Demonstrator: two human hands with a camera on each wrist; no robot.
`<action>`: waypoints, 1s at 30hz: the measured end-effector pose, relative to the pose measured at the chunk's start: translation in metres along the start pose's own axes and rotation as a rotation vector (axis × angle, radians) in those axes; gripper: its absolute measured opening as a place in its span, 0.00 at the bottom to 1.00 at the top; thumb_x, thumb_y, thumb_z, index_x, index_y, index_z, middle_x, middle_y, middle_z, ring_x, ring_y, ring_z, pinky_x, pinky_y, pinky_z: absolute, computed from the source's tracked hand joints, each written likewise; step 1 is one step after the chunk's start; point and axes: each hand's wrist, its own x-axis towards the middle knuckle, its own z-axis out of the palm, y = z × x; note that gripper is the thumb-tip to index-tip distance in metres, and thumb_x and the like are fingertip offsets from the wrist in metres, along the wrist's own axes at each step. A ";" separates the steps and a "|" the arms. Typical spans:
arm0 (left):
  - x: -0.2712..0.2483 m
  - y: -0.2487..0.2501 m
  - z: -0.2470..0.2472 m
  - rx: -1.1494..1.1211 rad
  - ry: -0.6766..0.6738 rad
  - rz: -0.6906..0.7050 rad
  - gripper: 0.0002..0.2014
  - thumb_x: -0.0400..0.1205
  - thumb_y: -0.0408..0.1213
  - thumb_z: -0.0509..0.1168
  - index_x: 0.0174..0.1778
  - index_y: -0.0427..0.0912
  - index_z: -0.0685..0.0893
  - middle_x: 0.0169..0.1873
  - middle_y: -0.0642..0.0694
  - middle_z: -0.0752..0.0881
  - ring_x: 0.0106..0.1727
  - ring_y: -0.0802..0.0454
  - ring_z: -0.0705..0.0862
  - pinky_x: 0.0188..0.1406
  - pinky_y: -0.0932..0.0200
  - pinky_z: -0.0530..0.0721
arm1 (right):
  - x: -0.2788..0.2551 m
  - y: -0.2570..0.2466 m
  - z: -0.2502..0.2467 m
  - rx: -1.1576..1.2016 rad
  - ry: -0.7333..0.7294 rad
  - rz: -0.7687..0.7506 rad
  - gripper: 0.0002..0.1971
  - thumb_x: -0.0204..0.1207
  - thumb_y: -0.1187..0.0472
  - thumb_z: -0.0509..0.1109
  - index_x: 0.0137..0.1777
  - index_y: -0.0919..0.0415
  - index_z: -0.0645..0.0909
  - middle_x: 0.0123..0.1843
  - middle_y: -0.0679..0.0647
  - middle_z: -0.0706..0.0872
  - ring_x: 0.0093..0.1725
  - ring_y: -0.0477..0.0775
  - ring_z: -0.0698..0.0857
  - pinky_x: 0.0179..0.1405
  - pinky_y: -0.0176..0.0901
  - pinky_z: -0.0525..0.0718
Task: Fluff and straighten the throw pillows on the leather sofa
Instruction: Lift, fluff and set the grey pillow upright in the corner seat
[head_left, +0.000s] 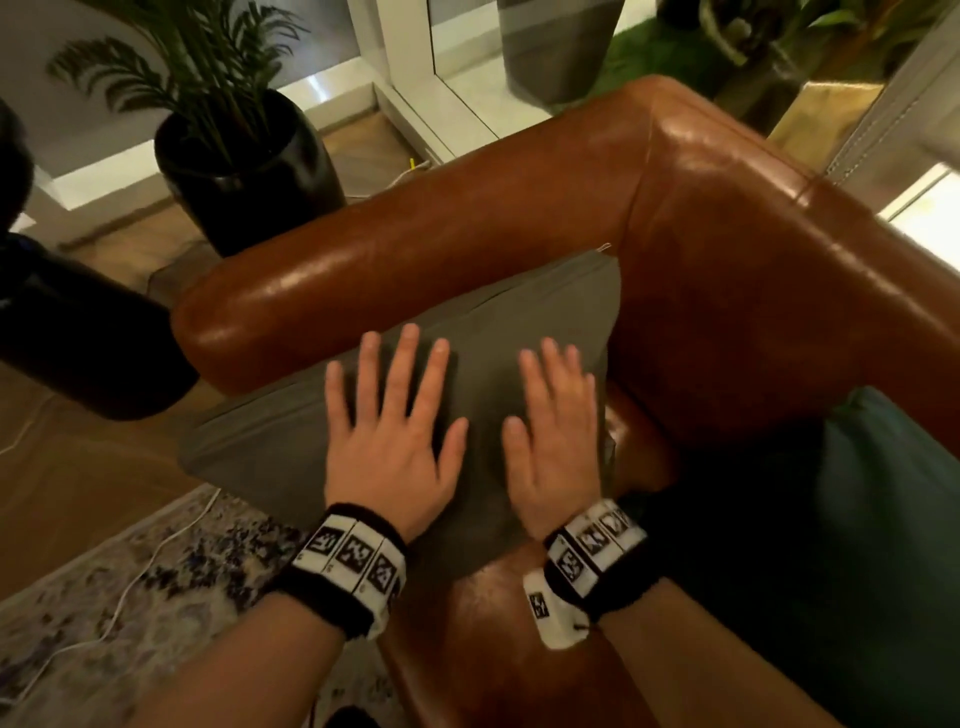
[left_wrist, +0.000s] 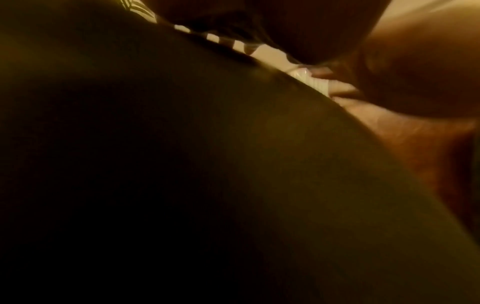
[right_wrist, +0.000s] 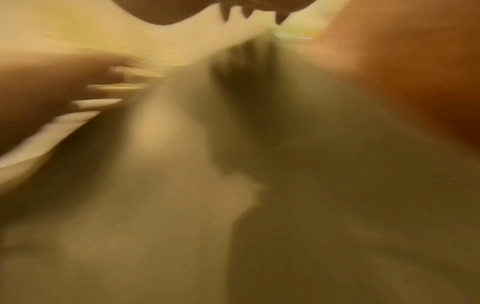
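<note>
beyond the sofa you see a palm (head_left: 208, 67) in a glossy black pot (head_left: 249, 171) standing on a wood floor (head_left: 78, 467). a pale patterned rug (head_left: 171, 587) lies at your lower left with a white cable (head_left: 140, 571) across it. white window frames (head_left: 410, 67) run behind, with a grey planter (head_left: 556, 47) and green turf (head_left: 654, 57) beyond them. the light is warm and dim.

olive pillow (head_left: 519, 317) on leather sofa (head_left: 727, 249)

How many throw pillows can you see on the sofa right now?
2. An olive pillow leans in the armrest corner under both flat hands; a dark green pillow lies at the right edge. Others may be out of frame.
</note>
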 end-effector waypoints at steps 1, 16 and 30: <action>0.006 0.002 0.002 0.008 -0.020 0.016 0.34 0.85 0.60 0.44 0.87 0.50 0.53 0.86 0.44 0.55 0.87 0.38 0.50 0.83 0.31 0.46 | 0.021 -0.009 0.001 -0.079 -0.099 -0.147 0.28 0.86 0.47 0.48 0.85 0.52 0.56 0.87 0.53 0.56 0.87 0.56 0.49 0.84 0.60 0.46; -0.076 -0.132 0.040 -1.030 0.342 -1.085 0.24 0.86 0.54 0.49 0.76 0.54 0.72 0.77 0.43 0.74 0.77 0.43 0.72 0.79 0.45 0.68 | 0.103 -0.016 -0.015 -0.316 -0.310 -0.282 0.24 0.86 0.47 0.50 0.76 0.52 0.75 0.79 0.48 0.74 0.83 0.53 0.63 0.83 0.63 0.48; -0.077 -0.092 0.067 -1.570 0.324 -1.444 0.03 0.80 0.35 0.73 0.44 0.48 0.87 0.41 0.48 0.89 0.47 0.48 0.88 0.62 0.44 0.85 | 0.121 -0.094 0.033 0.013 -0.428 -0.043 0.09 0.74 0.45 0.75 0.51 0.43 0.91 0.52 0.41 0.90 0.56 0.40 0.84 0.58 0.31 0.75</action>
